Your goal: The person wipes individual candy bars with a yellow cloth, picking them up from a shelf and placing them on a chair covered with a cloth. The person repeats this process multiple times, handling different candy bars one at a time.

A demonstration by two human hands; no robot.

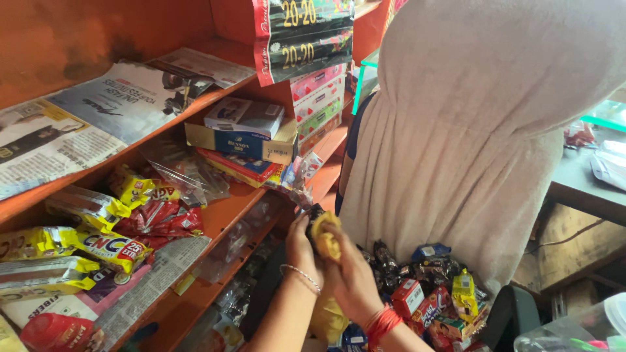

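My left hand, with a thin silver bangle on the wrist, and my right hand, with red threads on the wrist, meet around a small yellow packet with a dark wrapper behind it. Both hands grip it, just in front of the orange shelves. Below my hands lies a heap of small snack packets in dark, red, yellow and blue wrappers. A crumpled yellow bag shows under my wrists.
A person in a beige shawl stands close on the right, back turned. The shelves hold yellow and red snack packets, stacked boxes, clear plastic bags and newspaper lining. A grey counter is at the far right.
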